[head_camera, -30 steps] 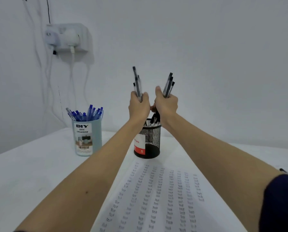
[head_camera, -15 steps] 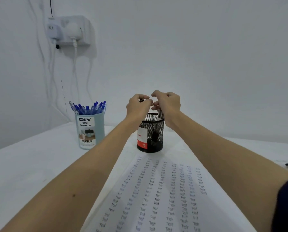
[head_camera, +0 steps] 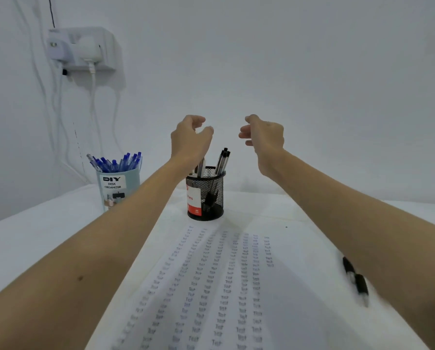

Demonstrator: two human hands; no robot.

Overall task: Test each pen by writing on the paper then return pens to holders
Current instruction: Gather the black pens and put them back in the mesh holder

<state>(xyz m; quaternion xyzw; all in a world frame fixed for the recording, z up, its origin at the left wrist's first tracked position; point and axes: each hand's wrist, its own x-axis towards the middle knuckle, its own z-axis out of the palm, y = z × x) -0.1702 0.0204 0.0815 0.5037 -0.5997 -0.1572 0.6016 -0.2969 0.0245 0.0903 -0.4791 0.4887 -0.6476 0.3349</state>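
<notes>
A black mesh holder (head_camera: 206, 195) with a red and white label stands at the far end of the paper (head_camera: 211, 286), which is covered in columns of the written word "Test". Several black pens (head_camera: 222, 160) stand in it. My left hand (head_camera: 189, 138) hovers above the holder's left side and my right hand (head_camera: 263, 135) above and right of it. The fingers of both are loosely curled and hold nothing. A pale blue holder (head_camera: 117, 185) marked "DIY Desk Organizer", full of blue pens (head_camera: 115, 162), stands to the left.
Two black pens (head_camera: 355, 279) lie on the white table (head_camera: 34, 248) at the right, partly under my right forearm. A wall socket block (head_camera: 82, 49) with plugs and hanging cables is on the wall at the upper left.
A second ago each hand gripped a bunch of black pens above the mesh holder. The hands lowered them into it, let go, and have now risen and moved apart.
</notes>
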